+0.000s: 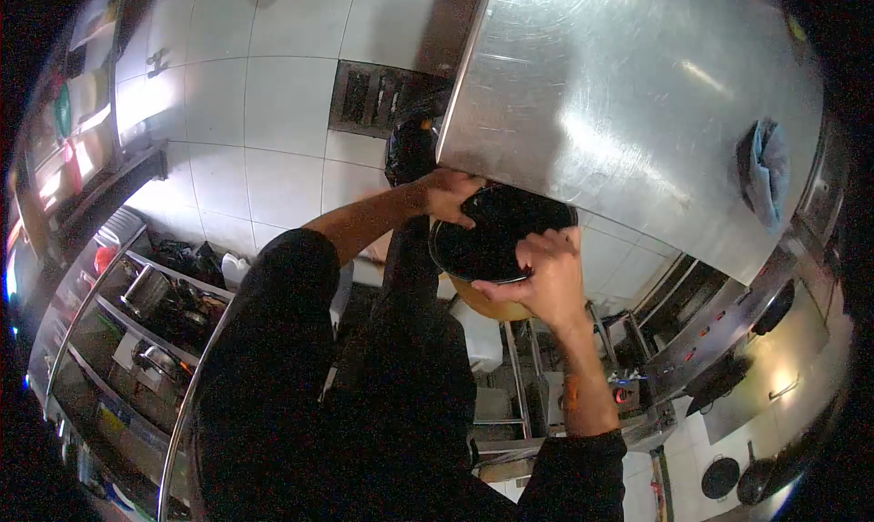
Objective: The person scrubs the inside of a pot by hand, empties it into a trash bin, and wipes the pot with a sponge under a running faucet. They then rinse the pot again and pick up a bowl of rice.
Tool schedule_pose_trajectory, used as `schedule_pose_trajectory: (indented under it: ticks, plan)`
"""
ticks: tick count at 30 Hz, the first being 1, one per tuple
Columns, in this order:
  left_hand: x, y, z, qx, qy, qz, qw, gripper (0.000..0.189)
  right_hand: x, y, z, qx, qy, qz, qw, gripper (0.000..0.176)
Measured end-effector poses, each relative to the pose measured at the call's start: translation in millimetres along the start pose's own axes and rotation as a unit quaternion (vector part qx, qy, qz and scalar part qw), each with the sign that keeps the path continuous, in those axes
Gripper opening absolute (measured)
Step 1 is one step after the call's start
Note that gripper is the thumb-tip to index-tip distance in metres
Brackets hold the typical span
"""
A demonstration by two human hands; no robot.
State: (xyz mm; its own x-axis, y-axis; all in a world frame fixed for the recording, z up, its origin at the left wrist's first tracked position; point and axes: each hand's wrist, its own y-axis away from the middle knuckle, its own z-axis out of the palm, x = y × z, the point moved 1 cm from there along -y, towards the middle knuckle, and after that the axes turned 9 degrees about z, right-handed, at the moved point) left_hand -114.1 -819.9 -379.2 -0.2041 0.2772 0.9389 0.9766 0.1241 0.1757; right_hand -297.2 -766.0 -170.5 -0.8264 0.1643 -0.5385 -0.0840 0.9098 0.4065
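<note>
Below the front edge of the steel table stands a round bucket (494, 303) with a yellowish side. Its inside and rim are covered by what looks like a black plastic liner (506, 226). My left hand (452, 197) is closed on the rim at the far left, close to the table corner. On the near right side, my right hand (544, 269) grips the rim, its fingers over the inside and its thumb along the outer edge. The bottom of the bucket's inside is too dark to make out.
The steel table (628, 94) overhangs the bucket, with a blue cloth (772, 172) on it. A dark floor grate (364, 99) lies behind a black plastic bundle (411, 151). Shelves with metal pots (146, 290) stand at left. Pans (720, 477) are at lower right.
</note>
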Motion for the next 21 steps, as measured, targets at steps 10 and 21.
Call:
schedule_pose_trajectory:
  ticks: [10,21]
  plan:
    - [-57.4,-12.2,35.0,0.234,0.099,-0.122,0.959,0.04,0.9,20.7,-3.3,0.018,-0.017,0.015,1.0,0.062]
    - [15.7,1.5,2.1,0.23,-0.126,-0.147,0.954,0.047,-0.7,104.4,-41.3,0.076,-0.012,0.053,0.996,0.058]
